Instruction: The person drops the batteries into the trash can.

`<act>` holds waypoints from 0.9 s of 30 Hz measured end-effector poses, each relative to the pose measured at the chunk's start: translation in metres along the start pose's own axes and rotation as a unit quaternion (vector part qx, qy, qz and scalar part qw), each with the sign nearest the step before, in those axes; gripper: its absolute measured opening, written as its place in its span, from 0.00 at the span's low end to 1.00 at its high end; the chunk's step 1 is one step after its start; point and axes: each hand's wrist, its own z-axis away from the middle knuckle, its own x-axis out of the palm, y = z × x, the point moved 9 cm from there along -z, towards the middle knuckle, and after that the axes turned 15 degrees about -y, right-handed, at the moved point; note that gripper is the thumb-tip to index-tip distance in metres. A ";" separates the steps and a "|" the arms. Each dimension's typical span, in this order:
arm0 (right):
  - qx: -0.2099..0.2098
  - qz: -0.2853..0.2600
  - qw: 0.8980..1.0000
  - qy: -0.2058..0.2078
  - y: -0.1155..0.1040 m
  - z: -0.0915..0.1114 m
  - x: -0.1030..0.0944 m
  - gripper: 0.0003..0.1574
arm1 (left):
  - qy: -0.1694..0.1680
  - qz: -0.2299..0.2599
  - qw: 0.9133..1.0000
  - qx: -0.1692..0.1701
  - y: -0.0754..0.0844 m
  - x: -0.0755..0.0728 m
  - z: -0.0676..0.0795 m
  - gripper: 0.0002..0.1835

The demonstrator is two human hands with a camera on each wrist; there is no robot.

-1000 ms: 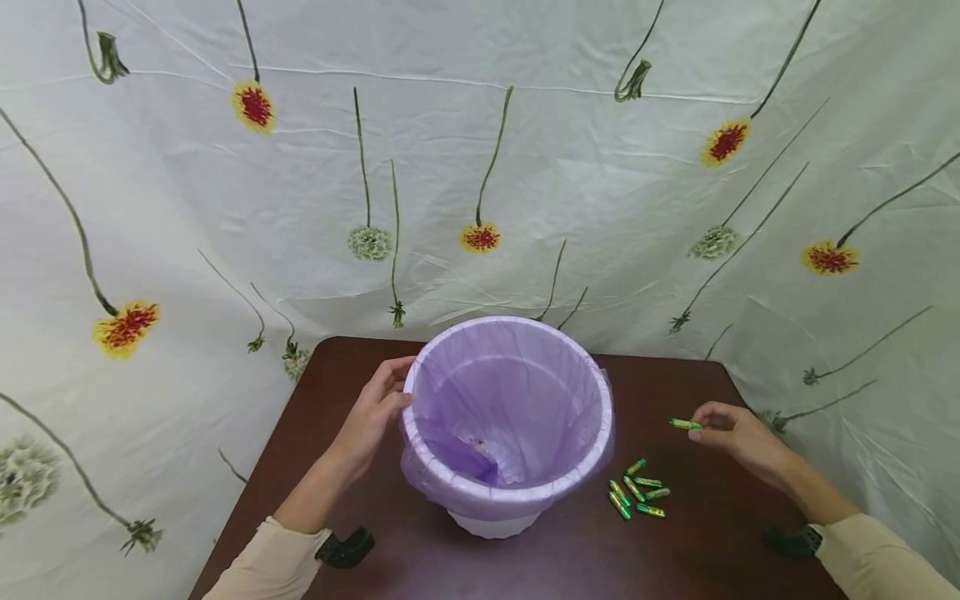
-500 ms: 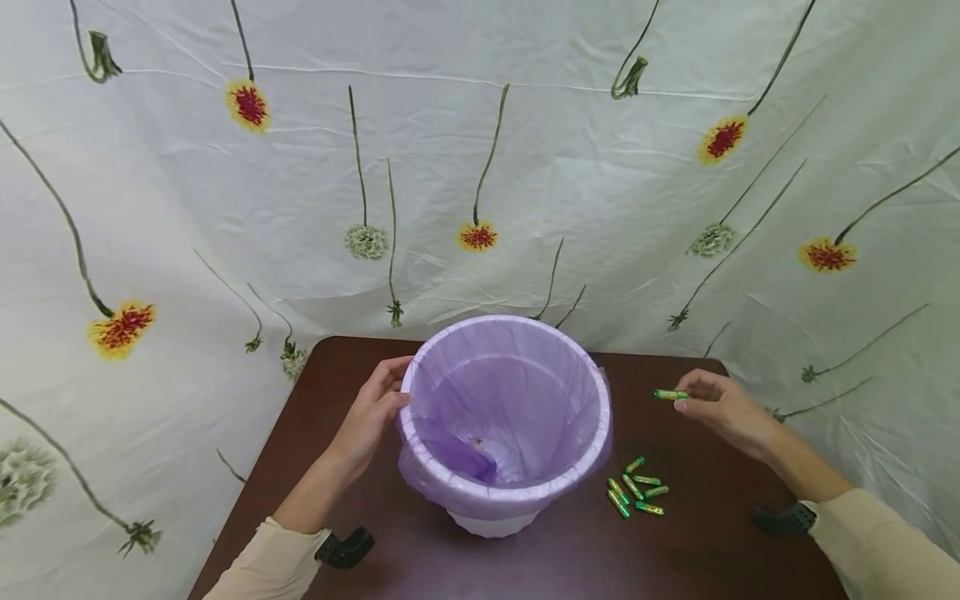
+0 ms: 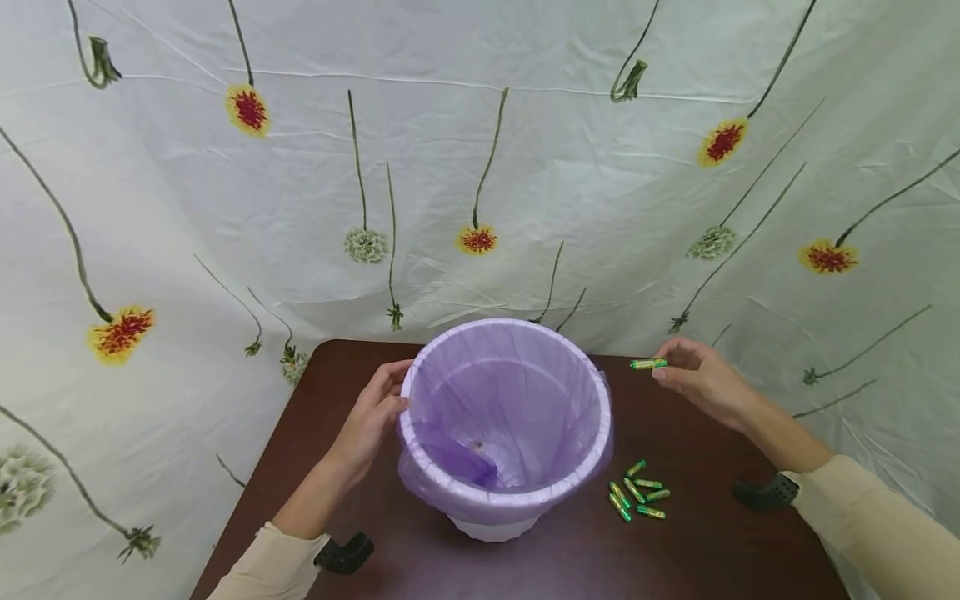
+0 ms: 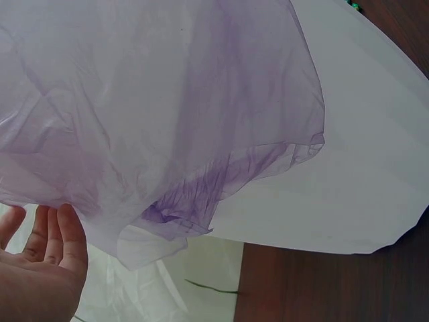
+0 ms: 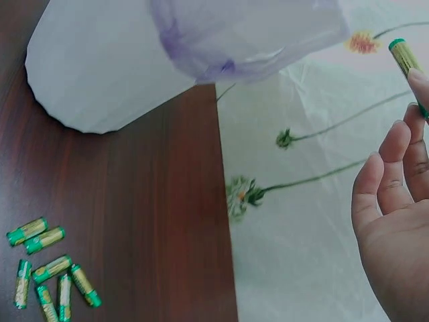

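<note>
A white waste bin [image 3: 491, 529] lined with a thin purple bag [image 3: 517, 400] stands on the dark wooden table, mouth up. My left hand [image 3: 371, 414] touches the left side of its rim, fingers extended against the bag-covered edge; the left wrist view has the fingers [image 4: 53, 235] just under the bag. To the right of the bin, raised above the table's far edge, my right hand [image 3: 701, 381] pinches a green and yellow battery [image 3: 647, 364] between thumb and fingertips. In the right wrist view this battery [image 5: 404, 57] sticks up past the thumb.
Several more green batteries [image 3: 636, 490] lie loose in a cluster on the table [image 3: 712, 533], right of the bin's base. Behind the table hangs a white cloth [image 3: 420, 192] printed with flowers.
My right hand has risen and moved left toward the bin, carrying the battery. The left hand stays at the rim, and the loose batteries have not moved.
</note>
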 end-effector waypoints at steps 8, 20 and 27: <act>-0.002 0.022 1.000 -0.018 -0.011 -0.017 0.007 0.13 | 0.001 -0.003 1.000 0.003 0.000 0.000 0.000 0.28; 0.018 0.046 0.999 -0.013 -0.023 -0.039 0.021 0.10 | -0.006 -0.004 1.000 0.008 0.000 0.002 -0.001 0.28; 0.027 0.043 0.998 -0.025 -0.028 -0.061 0.037 0.09 | -0.002 0.000 1.000 0.011 0.001 0.001 0.000 0.29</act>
